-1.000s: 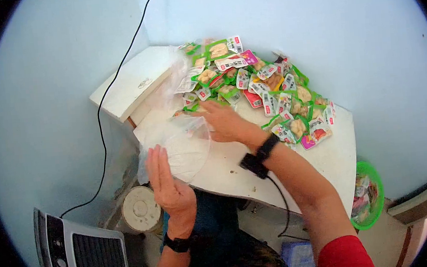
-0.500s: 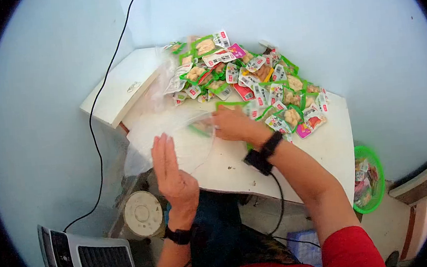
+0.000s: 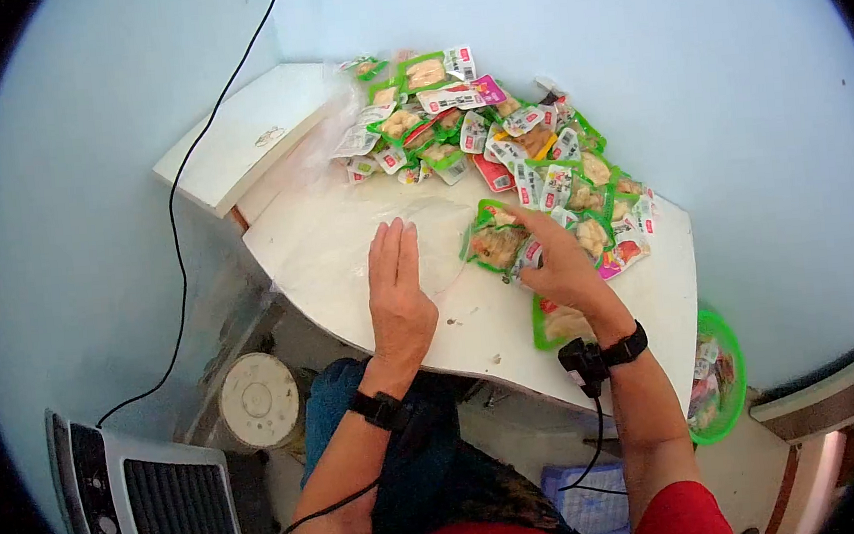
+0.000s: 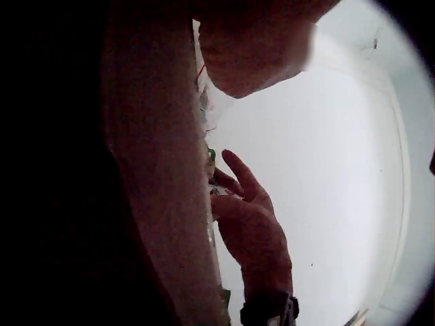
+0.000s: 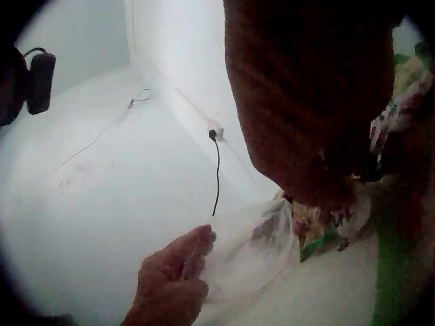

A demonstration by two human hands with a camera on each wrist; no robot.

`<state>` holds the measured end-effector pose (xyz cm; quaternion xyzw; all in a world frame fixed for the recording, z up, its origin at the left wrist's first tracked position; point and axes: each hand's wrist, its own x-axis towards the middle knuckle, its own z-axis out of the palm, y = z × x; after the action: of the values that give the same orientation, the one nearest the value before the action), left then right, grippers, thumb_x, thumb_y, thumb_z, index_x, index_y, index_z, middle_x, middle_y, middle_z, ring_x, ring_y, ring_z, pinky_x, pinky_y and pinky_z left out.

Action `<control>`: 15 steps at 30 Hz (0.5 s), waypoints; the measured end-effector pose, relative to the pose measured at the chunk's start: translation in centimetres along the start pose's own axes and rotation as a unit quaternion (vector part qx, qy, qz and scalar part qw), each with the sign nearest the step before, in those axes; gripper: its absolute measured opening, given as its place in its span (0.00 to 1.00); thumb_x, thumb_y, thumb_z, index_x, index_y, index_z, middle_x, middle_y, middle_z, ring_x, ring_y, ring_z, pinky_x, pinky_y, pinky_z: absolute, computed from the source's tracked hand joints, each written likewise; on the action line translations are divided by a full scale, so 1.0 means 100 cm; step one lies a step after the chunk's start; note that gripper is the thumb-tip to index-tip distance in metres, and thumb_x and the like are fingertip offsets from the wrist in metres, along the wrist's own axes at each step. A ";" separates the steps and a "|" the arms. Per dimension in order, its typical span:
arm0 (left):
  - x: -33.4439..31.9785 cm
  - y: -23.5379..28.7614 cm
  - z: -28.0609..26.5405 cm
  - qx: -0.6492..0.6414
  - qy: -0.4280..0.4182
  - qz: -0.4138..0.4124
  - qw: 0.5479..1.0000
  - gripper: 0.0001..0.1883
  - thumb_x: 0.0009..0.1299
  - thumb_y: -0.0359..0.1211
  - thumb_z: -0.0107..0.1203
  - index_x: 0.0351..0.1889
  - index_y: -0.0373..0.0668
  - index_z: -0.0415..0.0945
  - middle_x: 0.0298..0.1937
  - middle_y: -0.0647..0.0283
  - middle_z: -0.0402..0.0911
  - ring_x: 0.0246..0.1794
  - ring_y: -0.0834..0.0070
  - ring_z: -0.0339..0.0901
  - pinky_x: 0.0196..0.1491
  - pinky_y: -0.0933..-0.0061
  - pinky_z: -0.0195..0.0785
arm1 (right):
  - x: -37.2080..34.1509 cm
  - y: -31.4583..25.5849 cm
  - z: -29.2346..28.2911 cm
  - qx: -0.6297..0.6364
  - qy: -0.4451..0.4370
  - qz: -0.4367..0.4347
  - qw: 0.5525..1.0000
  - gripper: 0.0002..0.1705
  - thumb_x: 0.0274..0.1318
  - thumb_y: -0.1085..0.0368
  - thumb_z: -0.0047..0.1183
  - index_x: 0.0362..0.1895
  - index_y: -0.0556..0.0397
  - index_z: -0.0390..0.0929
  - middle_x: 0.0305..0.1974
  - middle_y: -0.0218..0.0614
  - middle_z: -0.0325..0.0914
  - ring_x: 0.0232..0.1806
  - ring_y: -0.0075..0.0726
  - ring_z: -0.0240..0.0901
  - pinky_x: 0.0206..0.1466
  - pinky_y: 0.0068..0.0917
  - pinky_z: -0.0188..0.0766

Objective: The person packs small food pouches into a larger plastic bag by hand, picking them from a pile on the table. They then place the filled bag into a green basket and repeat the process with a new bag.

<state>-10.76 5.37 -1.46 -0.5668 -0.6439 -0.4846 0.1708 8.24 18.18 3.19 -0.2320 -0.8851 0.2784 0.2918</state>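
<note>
In the head view, my left hand (image 3: 401,299) is over the table with its fingers straight and together. Its fingertips touch a clear plastic bag (image 3: 345,248) that lies on the white table (image 3: 463,339). To its right, my right hand (image 3: 565,266) grips a green-edged food packet (image 3: 493,245) at the bag's mouth, index finger stretched out. Another green-edged packet (image 3: 552,325) lies under the right wrist. The right wrist view has the left hand (image 5: 173,278) beside the see-through bag (image 5: 248,251). In the left wrist view, the right hand (image 4: 248,217) shows side-on.
A heap of sealed food packets (image 3: 533,143) covers the table's back. A white board or box (image 3: 246,131) stands at the back left. On the floor are a green basket (image 3: 723,389) with packets, a round white lid (image 3: 259,401) and a grey appliance (image 3: 171,513).
My right hand was reaching near the heap's front left; it has moved right and toward me, now with a packet. The left hand has shifted right, and the bag has flattened.
</note>
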 end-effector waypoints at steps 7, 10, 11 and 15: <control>-0.004 0.002 -0.004 0.019 -0.014 0.004 1.000 0.32 0.55 0.12 0.41 0.63 0.26 0.65 0.66 0.41 0.66 0.70 0.45 0.60 0.71 0.54 0.56 | 0.000 0.012 0.010 0.028 0.144 0.019 0.989 0.35 0.38 0.84 0.49 0.56 0.50 0.75 0.46 0.44 0.76 0.51 0.46 0.75 0.56 0.35 0.70; -0.006 0.001 -0.005 0.025 -0.005 -0.006 1.000 0.32 0.55 0.11 0.42 0.63 0.26 0.65 0.66 0.41 0.66 0.70 0.45 0.60 0.71 0.55 0.56 | 0.000 -0.003 0.010 0.057 0.144 0.032 0.987 0.26 0.39 0.83 0.51 0.47 0.52 0.80 0.39 0.40 0.76 0.43 0.42 0.76 0.50 0.36 0.72; -0.007 0.001 -0.005 0.027 -0.002 -0.012 1.000 0.32 0.55 0.11 0.42 0.64 0.27 0.64 0.66 0.41 0.66 0.70 0.45 0.60 0.71 0.55 0.56 | -0.002 -0.008 0.011 0.038 0.135 0.004 0.990 0.24 0.39 0.82 0.52 0.45 0.53 0.80 0.37 0.39 0.75 0.41 0.41 0.76 0.47 0.35 0.73; -0.008 0.002 -0.005 0.023 0.012 -0.033 0.999 0.33 0.55 0.10 0.42 0.64 0.27 0.64 0.66 0.40 0.65 0.70 0.45 0.60 0.71 0.55 0.56 | -0.009 -0.008 0.002 0.000 -0.066 -0.137 0.988 0.17 0.41 0.75 0.59 0.41 0.53 0.82 0.35 0.38 0.76 0.38 0.37 0.77 0.42 0.34 0.73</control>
<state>-10.52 4.52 -1.72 -0.5353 -0.6713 -0.4818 0.1752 8.56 16.97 3.21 -0.0896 -0.9261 0.2502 0.2677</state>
